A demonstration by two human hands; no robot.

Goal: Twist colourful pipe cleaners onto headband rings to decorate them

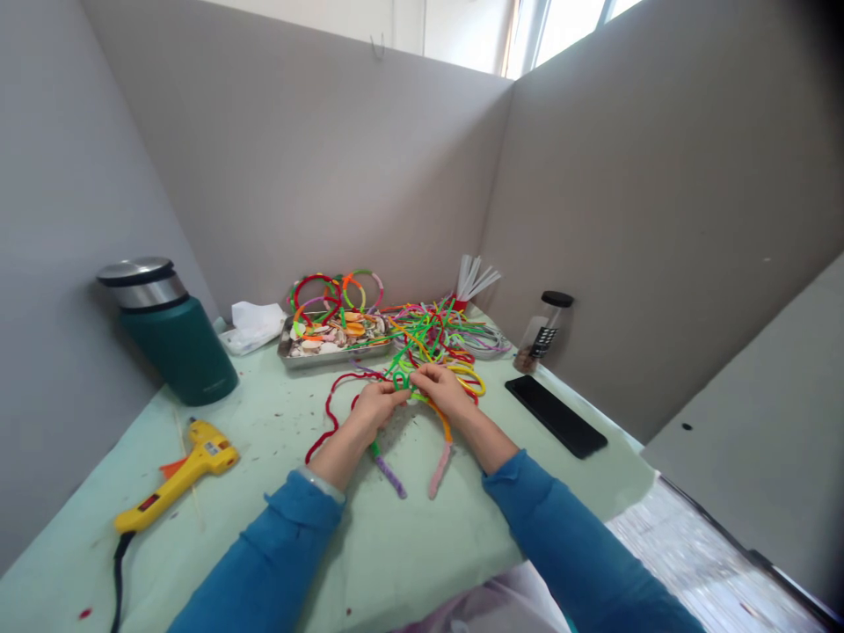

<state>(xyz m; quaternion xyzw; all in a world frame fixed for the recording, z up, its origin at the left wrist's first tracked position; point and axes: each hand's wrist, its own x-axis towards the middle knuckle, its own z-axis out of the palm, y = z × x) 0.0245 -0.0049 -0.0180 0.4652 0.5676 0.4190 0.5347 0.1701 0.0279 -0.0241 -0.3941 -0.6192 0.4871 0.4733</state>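
Two bare hands meet at mid-frame over a fuzzy multicoloured headband (440, 470), its purple and pink ends pointing downward. The left hand (373, 411) has its grip clamped on the band's upper part; the right hand (445, 392) pinches there too, near a small green loop (400, 380). Behind, a metal tray (336, 358) of shells sits on the counter (422, 545) beside tangled pipe cleaners (435, 330). A yellow glue gun (178, 479) lies lower left.
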